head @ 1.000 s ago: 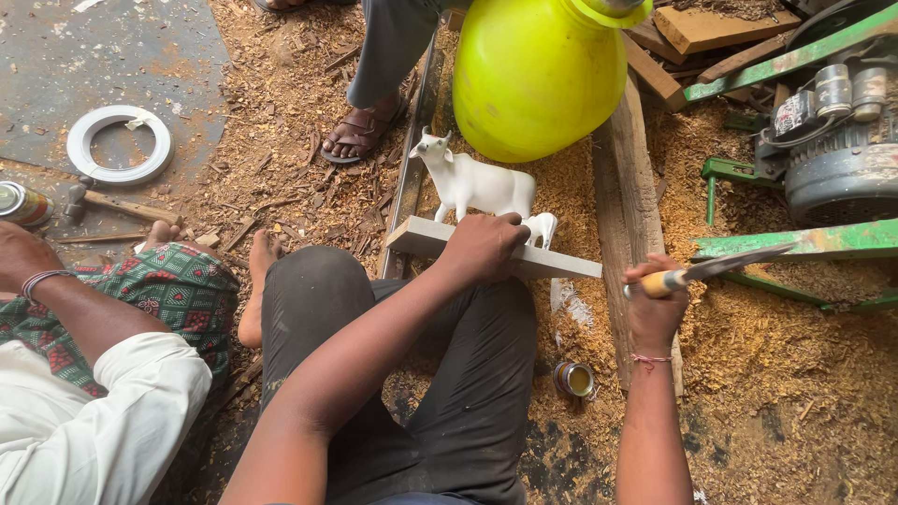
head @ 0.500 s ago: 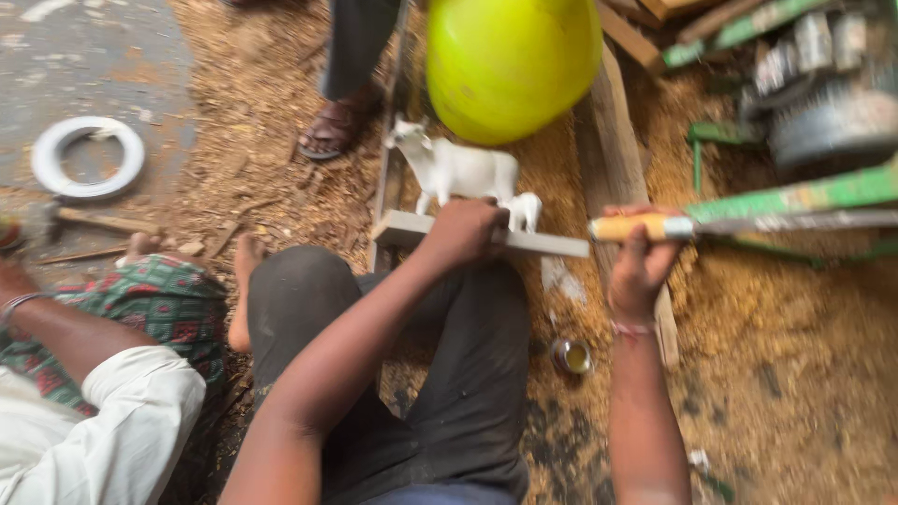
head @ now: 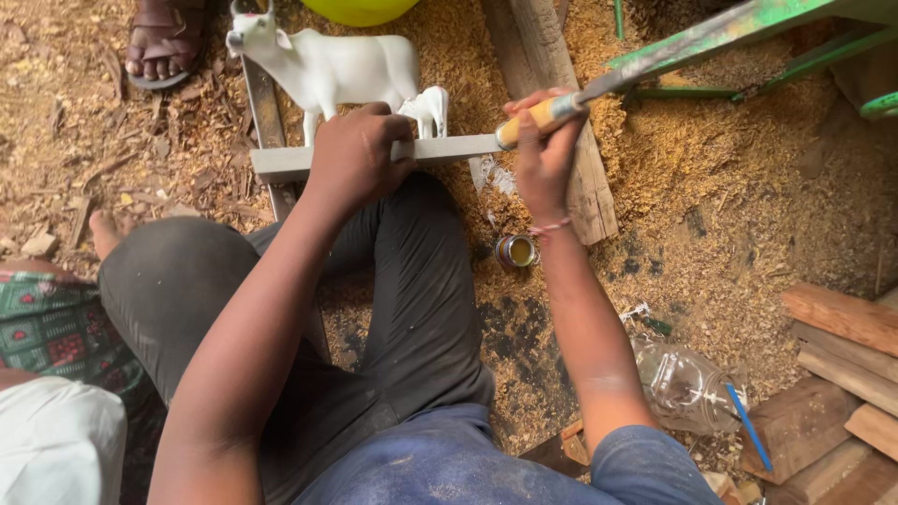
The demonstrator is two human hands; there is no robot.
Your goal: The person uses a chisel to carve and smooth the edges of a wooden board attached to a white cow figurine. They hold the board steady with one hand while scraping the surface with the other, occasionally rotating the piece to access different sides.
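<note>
Left hand (head: 357,154) clamped over grey base (head: 281,163) of white cow (head: 332,70), pressing it down on knee. Right hand (head: 543,154) fisted around yellow-handled tool (head: 538,114) at base's right end. Small tin (head: 515,251) below wrist, sawdust (head: 711,187) all round.

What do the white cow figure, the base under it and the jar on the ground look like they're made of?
The cow figure looks carved, likely wood, under a smooth matte white coat; the coat hides any grain. The base is a flat slat, painted pale grey, probably wood. The jar is clear, glass or plastic; it lies on sawdust.
</note>
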